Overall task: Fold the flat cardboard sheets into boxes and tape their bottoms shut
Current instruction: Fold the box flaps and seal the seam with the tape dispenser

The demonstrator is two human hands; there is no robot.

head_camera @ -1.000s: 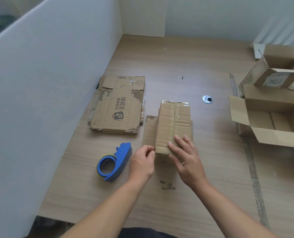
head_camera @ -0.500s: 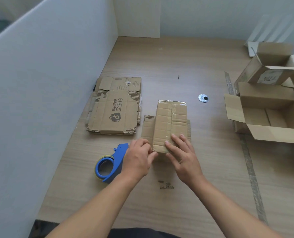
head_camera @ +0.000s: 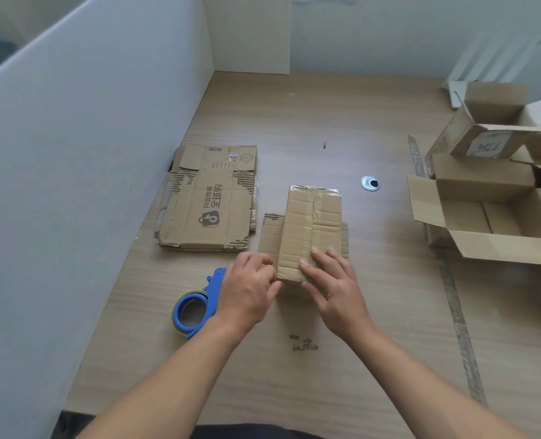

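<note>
Cardboard sheets (head_camera: 206, 213) read "全球购"; box label (head_camera: 487, 148) reads "T786".

Our left hand (head_camera: 250, 289) has edged in on the near left corner of the taped box (head_camera: 310, 229). Its curled fingers (head_camera: 263, 264) and thumb now pinch that corner, and the hand now covers the blue tape dispenser's (head_camera: 196, 308) tip.
</note>
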